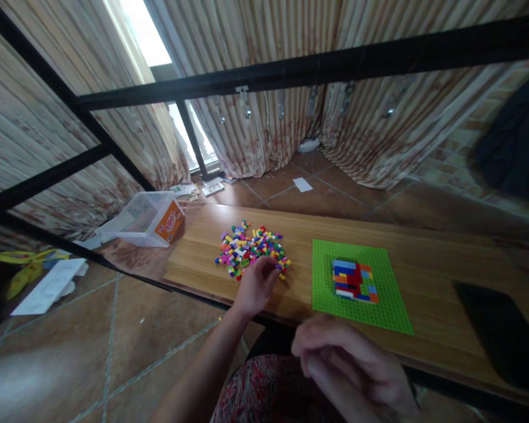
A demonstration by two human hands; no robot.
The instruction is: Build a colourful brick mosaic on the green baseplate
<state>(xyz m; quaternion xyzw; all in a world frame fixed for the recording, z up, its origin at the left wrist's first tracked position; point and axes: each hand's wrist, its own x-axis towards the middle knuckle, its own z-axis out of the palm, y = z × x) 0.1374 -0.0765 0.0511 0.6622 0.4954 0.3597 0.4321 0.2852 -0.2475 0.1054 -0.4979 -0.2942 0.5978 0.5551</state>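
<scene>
My left hand (pixel 259 285) is at the near right edge of a pile of small toy building bricks (pixel 242 247) in many colours. Its fingers are pinched together, with a small purple brick (pixel 277 266) showing at the fingertips. Closer to me, my right hand (pixel 350 364) is raised in front of the table edge, slightly blurred. Its fingers are curled in, and whatever they may hold is hidden. Beyond it lies a green studded baseplate (pixel 394 294). A compact block of joined bricks (pixel 355 282), in blue, red, orange, yellow and white, sits on the baseplate.
The wooden table (pixel 297 232) carries a dark flat object (pixel 498 329) at the right. A clear plastic bin (pixel 145 217) with an orange label stands beyond the left end. Black metal bars (pixel 264 79) cross behind, before striped curtains (pixel 286 35). Papers (pixel 302 184) lie on the tiled floor.
</scene>
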